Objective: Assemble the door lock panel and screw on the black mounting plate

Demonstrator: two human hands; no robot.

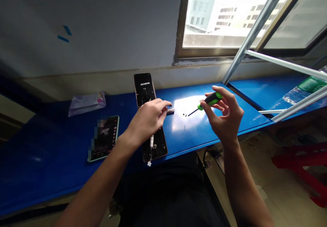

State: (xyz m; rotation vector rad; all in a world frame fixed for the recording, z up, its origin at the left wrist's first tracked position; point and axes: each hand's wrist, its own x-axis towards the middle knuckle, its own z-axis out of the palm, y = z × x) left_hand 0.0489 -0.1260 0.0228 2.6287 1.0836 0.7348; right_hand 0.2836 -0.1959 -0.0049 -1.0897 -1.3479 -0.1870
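Observation:
My right hand grips a green-and-black screwdriver, its thin shaft slanting down to the left. The tip is close to a few tiny dark pieces, apparently screws, on the blue tabletop. Over a long black panel reaches my left hand, closed at the fingertips around a small shiny cylindrical part. The panel lies lengthwise away from me, its middle hidden by that hand. Along its near half runs a white cable, ending in a white connector at the front edge.
Left of the panel lies a phone with its screen lit. Farther back is a pale purple packet. A metal frame rises at the right, with a plastic bottle behind it. A red stool stands on the floor.

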